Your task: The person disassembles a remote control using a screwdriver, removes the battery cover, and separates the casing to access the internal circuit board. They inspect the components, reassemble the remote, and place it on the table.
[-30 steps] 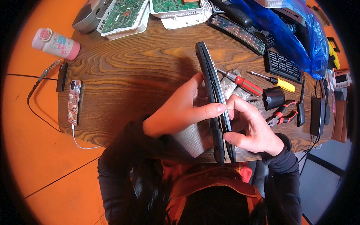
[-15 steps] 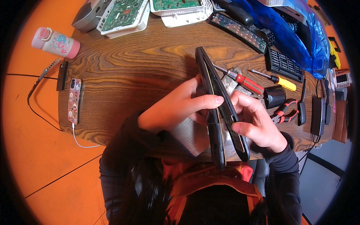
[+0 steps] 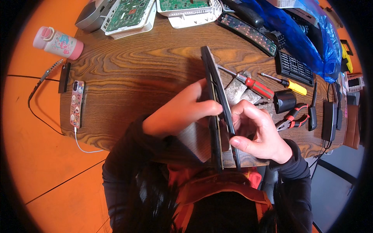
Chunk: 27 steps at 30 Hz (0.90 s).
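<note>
Above the near edge of the table I hold a long black device casing that has come apart into two slim halves. My left hand [image 3: 180, 109] is closed round the left half [image 3: 215, 143], its thumb reaching across to the gap between the pieces. My right hand [image 3: 262, 134] pinches the right half [image 3: 226, 112] by its outer side, thumb low and fingers bent higher up. Toward the far end the halves almost meet; nearer me a narrow gap shows. What lies inside the casing is mostly hidden. A grey cloth [image 3: 194, 141] lies beneath my hands.
To the right are a red-handled screwdriver [image 3: 259, 87], a yellow screwdriver [image 3: 297, 87], a black cup-shaped piece [image 3: 284, 101] and red-black pliers [image 3: 298, 116]. Circuit boards in white housings [image 3: 130, 17] stand behind. A phone [image 3: 77, 104] and bottle [image 3: 59, 43] are at left.
The right half has swung left toward the left half, narrowing the gap at the near end. My right hand moved left with it, and the whole casing shifted slightly left.
</note>
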Each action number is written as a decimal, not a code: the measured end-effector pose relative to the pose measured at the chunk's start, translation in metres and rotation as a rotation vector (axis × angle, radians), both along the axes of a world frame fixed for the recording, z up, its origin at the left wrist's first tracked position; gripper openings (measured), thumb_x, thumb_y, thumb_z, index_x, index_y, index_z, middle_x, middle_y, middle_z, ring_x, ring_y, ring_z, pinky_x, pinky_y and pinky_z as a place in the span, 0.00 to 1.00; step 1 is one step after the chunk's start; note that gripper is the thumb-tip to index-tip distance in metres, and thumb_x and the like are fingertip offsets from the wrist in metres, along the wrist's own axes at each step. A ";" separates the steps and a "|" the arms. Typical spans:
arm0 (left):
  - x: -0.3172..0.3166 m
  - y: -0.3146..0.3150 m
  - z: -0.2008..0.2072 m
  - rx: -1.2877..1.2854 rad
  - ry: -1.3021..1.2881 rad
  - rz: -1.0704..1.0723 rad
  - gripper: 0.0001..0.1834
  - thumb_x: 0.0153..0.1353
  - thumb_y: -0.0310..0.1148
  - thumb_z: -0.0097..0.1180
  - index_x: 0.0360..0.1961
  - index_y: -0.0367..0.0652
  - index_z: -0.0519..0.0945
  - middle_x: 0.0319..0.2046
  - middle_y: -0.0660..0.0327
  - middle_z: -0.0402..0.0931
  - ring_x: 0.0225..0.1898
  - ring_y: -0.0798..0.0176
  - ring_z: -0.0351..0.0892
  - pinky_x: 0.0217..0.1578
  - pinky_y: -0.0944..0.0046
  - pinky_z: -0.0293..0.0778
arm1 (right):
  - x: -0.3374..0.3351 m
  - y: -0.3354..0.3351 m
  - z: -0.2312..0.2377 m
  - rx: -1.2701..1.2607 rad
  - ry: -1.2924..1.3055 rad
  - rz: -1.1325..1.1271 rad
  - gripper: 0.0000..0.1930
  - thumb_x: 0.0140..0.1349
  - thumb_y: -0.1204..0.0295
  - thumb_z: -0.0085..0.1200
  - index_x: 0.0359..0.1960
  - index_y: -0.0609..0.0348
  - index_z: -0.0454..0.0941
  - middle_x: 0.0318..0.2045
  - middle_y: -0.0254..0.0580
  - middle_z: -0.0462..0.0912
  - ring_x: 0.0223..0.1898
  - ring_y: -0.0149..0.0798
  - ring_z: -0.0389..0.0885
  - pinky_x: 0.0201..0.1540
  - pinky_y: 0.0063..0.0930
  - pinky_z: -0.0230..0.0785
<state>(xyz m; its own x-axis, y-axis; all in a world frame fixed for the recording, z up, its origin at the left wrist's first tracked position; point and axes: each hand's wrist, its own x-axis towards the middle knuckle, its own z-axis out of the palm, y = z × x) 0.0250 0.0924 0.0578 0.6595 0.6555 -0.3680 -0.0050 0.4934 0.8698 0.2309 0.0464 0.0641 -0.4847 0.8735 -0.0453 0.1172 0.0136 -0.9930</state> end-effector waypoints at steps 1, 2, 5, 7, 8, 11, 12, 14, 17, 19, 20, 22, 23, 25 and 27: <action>0.000 0.000 -0.001 -0.002 -0.027 0.068 0.31 0.50 0.32 0.49 0.58 0.35 0.61 0.37 0.61 0.72 0.39 0.67 0.73 0.41 0.69 0.69 | 0.003 0.002 0.001 0.156 -0.115 -0.047 0.13 0.50 0.71 0.63 0.30 0.60 0.70 0.23 0.32 0.72 0.21 0.22 0.68 0.22 0.17 0.59; -0.002 0.000 -0.002 0.057 -0.039 0.137 0.32 0.50 0.36 0.49 0.57 0.34 0.63 0.36 0.61 0.72 0.37 0.68 0.72 0.39 0.70 0.69 | 0.007 0.004 0.003 0.324 -0.216 -0.089 0.13 0.49 0.70 0.64 0.30 0.61 0.71 0.22 0.33 0.71 0.19 0.24 0.68 0.21 0.18 0.59; -0.013 0.008 0.000 -0.010 0.012 0.261 0.33 0.51 0.40 0.48 0.57 0.31 0.65 0.37 0.62 0.72 0.38 0.69 0.71 0.40 0.72 0.66 | 0.016 0.018 -0.001 0.855 -0.695 -0.403 0.14 0.47 0.70 0.62 0.35 0.62 0.75 0.27 0.41 0.73 0.28 0.40 0.71 0.31 0.30 0.64; -0.017 0.011 0.001 0.261 0.059 0.236 0.32 0.52 0.40 0.49 0.56 0.31 0.65 0.37 0.63 0.72 0.37 0.71 0.70 0.39 0.73 0.66 | 0.019 0.023 -0.007 0.878 -0.953 -0.484 0.17 0.47 0.71 0.61 0.40 0.61 0.75 0.33 0.46 0.72 0.37 0.45 0.69 0.39 0.34 0.63; -0.017 0.012 0.002 0.391 0.119 0.233 0.31 0.52 0.40 0.49 0.56 0.31 0.66 0.36 0.64 0.72 0.36 0.71 0.70 0.38 0.73 0.66 | 0.021 0.024 -0.010 0.868 -1.009 -0.464 0.18 0.48 0.72 0.59 0.42 0.61 0.75 0.32 0.44 0.72 0.36 0.45 0.69 0.40 0.34 0.63; -0.021 0.013 0.008 0.398 0.140 0.213 0.21 0.55 0.31 0.52 0.50 0.34 0.70 0.35 0.67 0.73 0.35 0.76 0.69 0.37 0.75 0.66 | 0.024 0.025 -0.015 0.771 -0.967 -0.406 0.15 0.51 0.74 0.57 0.41 0.62 0.73 0.32 0.45 0.73 0.36 0.46 0.70 0.39 0.35 0.64; -0.022 0.013 0.010 0.405 0.163 0.201 0.18 0.56 0.29 0.53 0.48 0.35 0.71 0.34 0.68 0.73 0.35 0.77 0.69 0.37 0.75 0.67 | 0.025 0.025 -0.015 0.774 -0.952 -0.411 0.14 0.51 0.74 0.56 0.41 0.62 0.73 0.32 0.45 0.73 0.35 0.47 0.71 0.38 0.35 0.64; -0.023 0.014 0.012 0.416 0.159 0.220 0.18 0.56 0.28 0.53 0.48 0.35 0.71 0.33 0.68 0.73 0.34 0.77 0.69 0.36 0.75 0.67 | 0.027 0.026 -0.012 0.731 -0.893 -0.456 0.13 0.53 0.75 0.56 0.39 0.63 0.72 0.31 0.47 0.74 0.34 0.48 0.73 0.37 0.36 0.66; -0.026 0.014 0.013 0.436 0.140 0.256 0.20 0.55 0.27 0.55 0.49 0.34 0.70 0.33 0.68 0.73 0.33 0.78 0.69 0.35 0.75 0.67 | 0.029 0.025 -0.004 0.619 -0.727 -0.581 0.10 0.55 0.75 0.55 0.37 0.65 0.70 0.30 0.51 0.77 0.31 0.51 0.77 0.32 0.34 0.69; -0.028 0.015 0.012 0.494 0.163 0.287 0.21 0.55 0.28 0.55 0.50 0.33 0.70 0.33 0.67 0.73 0.34 0.78 0.68 0.35 0.76 0.67 | 0.031 0.023 0.003 0.736 -0.631 -0.576 0.11 0.55 0.77 0.56 0.38 0.65 0.71 0.32 0.49 0.78 0.30 0.43 0.79 0.34 0.27 0.70; -0.029 0.015 0.012 0.543 0.195 0.307 0.23 0.54 0.28 0.56 0.51 0.33 0.70 0.33 0.67 0.73 0.34 0.78 0.68 0.35 0.76 0.67 | 0.031 0.022 0.006 0.816 -0.584 -0.559 0.11 0.54 0.78 0.56 0.39 0.66 0.71 0.32 0.47 0.78 0.30 0.40 0.79 0.35 0.25 0.70; -0.030 0.015 0.010 0.631 0.251 0.344 0.24 0.53 0.29 0.57 0.52 0.33 0.69 0.33 0.66 0.73 0.34 0.77 0.69 0.36 0.75 0.67 | 0.030 0.019 0.009 0.866 -0.515 -0.527 0.14 0.53 0.80 0.57 0.41 0.67 0.73 0.32 0.45 0.78 0.31 0.36 0.78 0.35 0.22 0.69; -0.031 0.016 0.010 0.669 0.274 0.361 0.25 0.53 0.29 0.58 0.52 0.33 0.69 0.33 0.65 0.74 0.34 0.76 0.69 0.36 0.75 0.67 | 0.029 0.018 0.010 0.890 -0.507 -0.495 0.14 0.52 0.80 0.57 0.42 0.67 0.73 0.33 0.45 0.78 0.31 0.37 0.78 0.35 0.22 0.69; -0.032 0.017 0.009 0.706 0.311 0.356 0.26 0.52 0.30 0.59 0.52 0.32 0.69 0.33 0.64 0.74 0.35 0.75 0.69 0.37 0.74 0.67 | 0.029 0.018 0.010 0.925 -0.506 -0.450 0.16 0.51 0.81 0.58 0.43 0.67 0.74 0.33 0.46 0.78 0.31 0.38 0.77 0.35 0.23 0.69; -0.032 0.018 0.008 0.716 0.329 0.325 0.26 0.51 0.31 0.60 0.52 0.32 0.70 0.32 0.63 0.74 0.35 0.73 0.69 0.38 0.72 0.68 | 0.030 0.018 0.010 0.908 -0.515 -0.431 0.16 0.51 0.81 0.57 0.43 0.67 0.75 0.33 0.47 0.79 0.31 0.39 0.77 0.35 0.24 0.69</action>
<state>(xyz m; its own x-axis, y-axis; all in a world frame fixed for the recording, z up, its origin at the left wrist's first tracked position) -0.0075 0.1100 0.0663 0.3304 0.9415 0.0672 0.2569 -0.1582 0.9534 0.2607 0.0648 0.0745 -0.2423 0.7746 0.5843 0.6791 0.5655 -0.4680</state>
